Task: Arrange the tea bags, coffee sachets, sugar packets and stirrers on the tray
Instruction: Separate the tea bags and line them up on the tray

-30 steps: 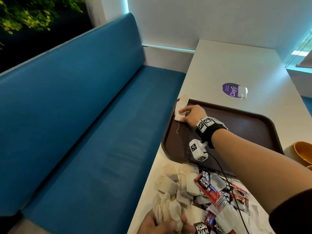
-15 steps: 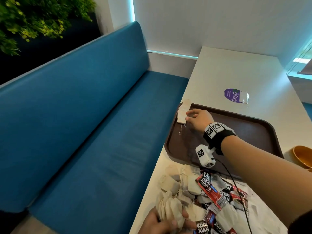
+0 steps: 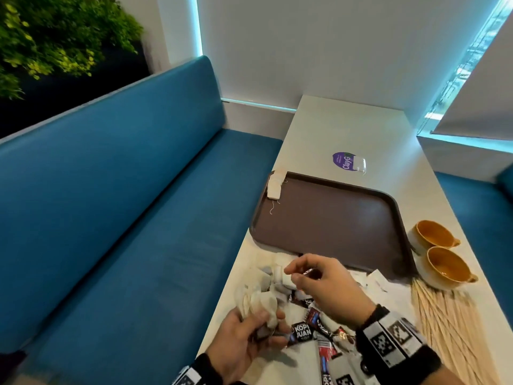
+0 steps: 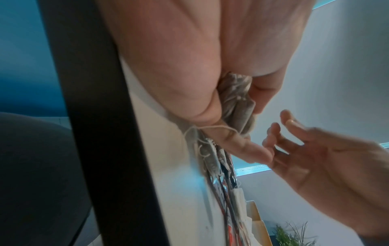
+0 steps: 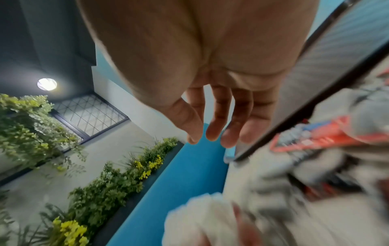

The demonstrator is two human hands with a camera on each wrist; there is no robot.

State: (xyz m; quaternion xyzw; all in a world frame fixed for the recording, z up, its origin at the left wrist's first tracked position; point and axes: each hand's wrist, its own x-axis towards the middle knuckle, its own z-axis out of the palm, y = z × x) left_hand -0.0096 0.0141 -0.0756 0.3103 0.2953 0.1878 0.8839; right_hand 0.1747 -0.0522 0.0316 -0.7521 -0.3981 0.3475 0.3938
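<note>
Head view. Left hand point(image 3: 244, 340) curled round a bunch of tea bags point(image 3: 261, 302) at the near edge of the table point(image 3: 361, 129). Right hand point(image 3: 319, 284) just beyond and beside it, over the mixed heap, fingers loosely bent and nothing plainly held. Coffee sachets point(image 3: 301, 332) scattered right beside the left hand's thumb; white sugar packets point(image 3: 374, 279) past the right hand's knuckles; wooden stirrers point(image 3: 449, 323) fanned out on that hand's outer side. Brown tray point(image 3: 333, 218) well ahead of both hands, holding only a short stack of tea bags point(image 3: 274, 186) propped against its far corner rim. Two orange-lined cups point(image 3: 438, 251) beside the tray, seemingly empty.

Left wrist view. Fingers point(image 4: 238, 143) and thumb clamped on crumpled bags, a string point(image 4: 214, 127) looped over one finger. Right hand's spread fingertips close in front, not touching.

Right wrist view. Fingers point(image 5: 219, 126) extended, slightly apart, empty. Blurred bags and a red sachet point(image 5: 315, 138) below them.

Risks, as judgement: looped strings likely to tangle and drag several bags when one is pulled; the stack leaning on the rim liable to slide off the tray edge; the tight squeeze apt to crease or tear the bags.
</note>
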